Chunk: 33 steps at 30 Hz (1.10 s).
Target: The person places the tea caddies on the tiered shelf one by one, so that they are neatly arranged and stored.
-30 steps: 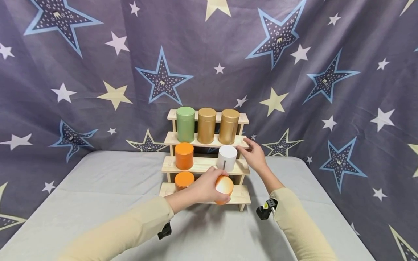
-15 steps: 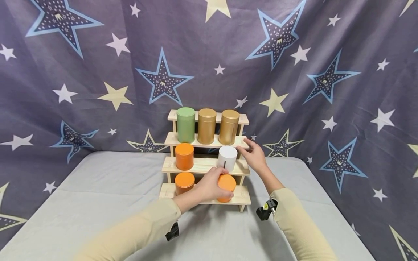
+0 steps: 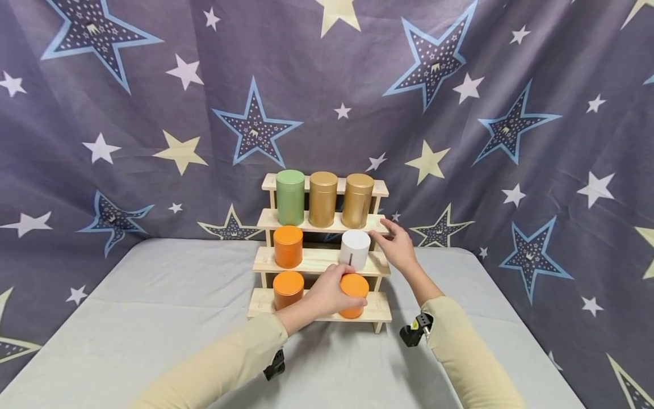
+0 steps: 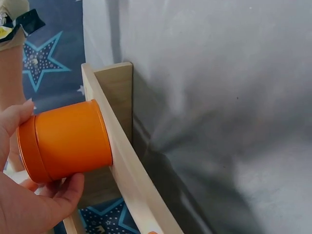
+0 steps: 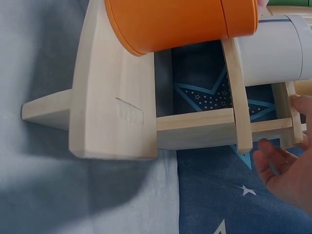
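Observation:
My left hand (image 3: 329,292) grips an orange tin (image 3: 355,287) that stands upright at the right end of the lowest step of a tiered wooden stand (image 3: 317,260). In the left wrist view the thumb and fingers lie on either side of the tin (image 4: 73,141), with its base against the board. My right hand (image 3: 398,247) holds the right end of the third board up, beside a white tin (image 3: 355,249). In the right wrist view the fingers of that hand (image 5: 290,168) are curled by the board's end.
Two more orange tins, one on the second step (image 3: 288,247) and one on the lowest (image 3: 288,289), stand at the left. A green tin (image 3: 290,197) and two gold tins (image 3: 323,199) fill the third step. A star-patterned curtain (image 3: 327,102) hangs behind the grey-covered table (image 3: 168,301).
The orange tin in my left hand has gone from tilted to upright on the lowest step, moving slightly right. My right hand has kept its place on the stand.

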Motion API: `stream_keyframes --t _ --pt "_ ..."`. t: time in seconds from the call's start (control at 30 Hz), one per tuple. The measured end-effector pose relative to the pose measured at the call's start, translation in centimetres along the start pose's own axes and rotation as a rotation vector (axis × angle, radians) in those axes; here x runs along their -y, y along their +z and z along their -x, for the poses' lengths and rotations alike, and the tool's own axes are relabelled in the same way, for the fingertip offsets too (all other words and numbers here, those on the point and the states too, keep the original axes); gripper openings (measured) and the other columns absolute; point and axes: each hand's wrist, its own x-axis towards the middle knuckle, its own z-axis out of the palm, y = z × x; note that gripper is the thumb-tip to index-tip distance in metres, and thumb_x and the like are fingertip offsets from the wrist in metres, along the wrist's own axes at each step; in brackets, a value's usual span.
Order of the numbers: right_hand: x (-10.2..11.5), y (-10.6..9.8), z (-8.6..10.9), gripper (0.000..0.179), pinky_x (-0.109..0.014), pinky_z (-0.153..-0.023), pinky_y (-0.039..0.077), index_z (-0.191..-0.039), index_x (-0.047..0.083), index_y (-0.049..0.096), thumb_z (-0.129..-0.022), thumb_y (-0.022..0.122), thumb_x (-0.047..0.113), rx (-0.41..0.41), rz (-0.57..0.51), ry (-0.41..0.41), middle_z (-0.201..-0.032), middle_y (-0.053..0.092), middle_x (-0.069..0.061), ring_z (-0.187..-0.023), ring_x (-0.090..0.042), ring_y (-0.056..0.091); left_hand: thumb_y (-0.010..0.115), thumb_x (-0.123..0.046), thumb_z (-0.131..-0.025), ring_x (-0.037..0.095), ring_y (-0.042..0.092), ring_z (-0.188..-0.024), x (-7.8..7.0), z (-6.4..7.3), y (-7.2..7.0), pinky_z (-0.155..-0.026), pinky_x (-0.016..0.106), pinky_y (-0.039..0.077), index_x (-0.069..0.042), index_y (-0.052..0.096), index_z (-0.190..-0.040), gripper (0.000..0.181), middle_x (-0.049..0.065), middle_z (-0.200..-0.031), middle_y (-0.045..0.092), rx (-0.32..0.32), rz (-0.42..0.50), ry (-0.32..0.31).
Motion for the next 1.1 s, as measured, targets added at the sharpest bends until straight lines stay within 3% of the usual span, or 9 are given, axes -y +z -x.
stream_keyframes --t 0.27,1.1 --pt "0.0 -0.01 0.07 0.061 -0.043 -0.094 0.051 -0.139 0.01 0.044 -0.088 0.063 0.038 0.002 -0.002 -0.002 -0.142 0.046 -0.015 -0.117 -0.03 0.056 0.081 -0.037 -0.07 0.019 0.052 -0.097 0.54 0.07 0.64 -0.086 0.034 0.05 -0.01 0.053 -0.122 0.066 0.009 -0.112 0.052 -0.026 0.018 0.033" --pt "-0.1 -0.04 -0.02 0.061 -0.044 -0.095 0.05 -0.139 0.01 0.045 -0.088 0.063 0.039 -0.004 0.018 -0.004 -0.143 0.045 -0.014 -0.118 -0.032 0.054 0.081 -0.039 -0.07 0.02 0.054 -0.096 0.33 0.28 0.48 -0.089 0.037 0.051 -0.009 0.053 -0.124 0.067 0.01 -0.112 0.052 -0.042 0.025 0.003"
